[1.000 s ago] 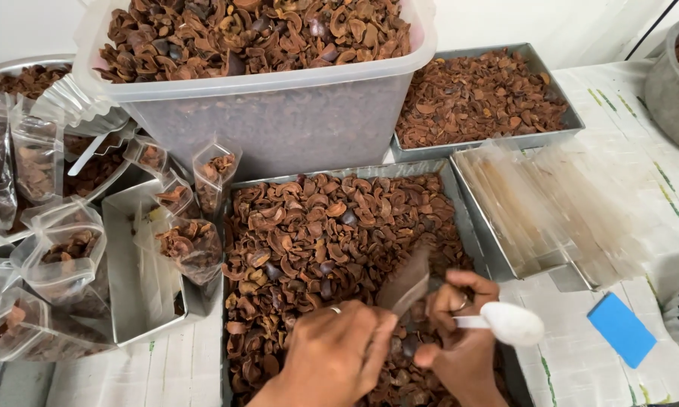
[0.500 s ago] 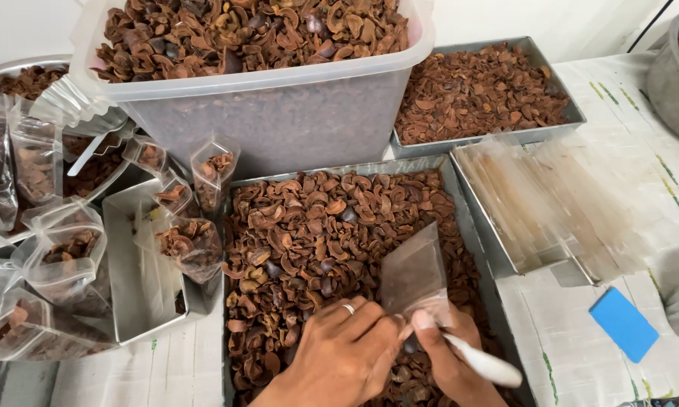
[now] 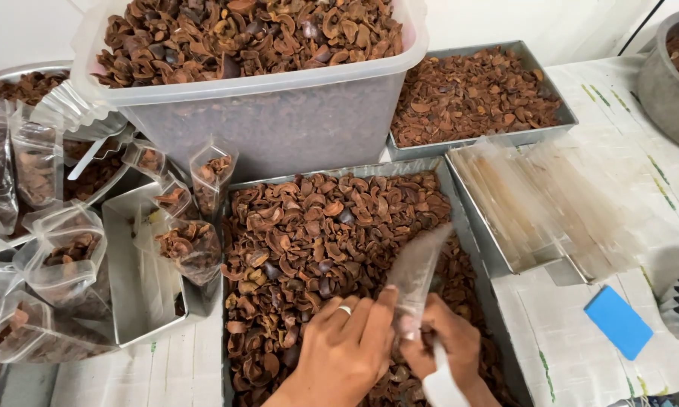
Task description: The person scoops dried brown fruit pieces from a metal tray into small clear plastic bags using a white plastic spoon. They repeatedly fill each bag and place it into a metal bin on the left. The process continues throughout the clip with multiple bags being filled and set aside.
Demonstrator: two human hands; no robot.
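Standing over the metal tray (image 3: 460,197) of brown dried shell pieces (image 3: 317,234), the person has both hands low at its near end. The left hand (image 3: 347,350) pinches the edge of a small clear plastic pouch (image 3: 415,273) between thumb and fingers, holding it upright with its mouth up. The right hand (image 3: 448,348) is closed around the handle of a white scoop (image 3: 441,384), just beside the pouch's lower end; the scoop's bowl is cut off by the picture's bottom edge, so I cannot tell whether it is loaded.

The pouch looks empty or nearly so (it is see-through, with the shells behind it showing), so I'd judge this one bag has barely begun filling.

Off to the left, a cluster of filled pouches (image 3: 189,245) stands and leans in and around another metal tray (image 3: 132,290), each with brown pieces inside and tops unsealed. To the right, a stack of flat empty pouches (image 3: 535,203) lies in its own tray, and it is still thick. The big plastic tub (image 3: 279,113) behind is heaped full, so by my reckoning a good deal of bagging remains.
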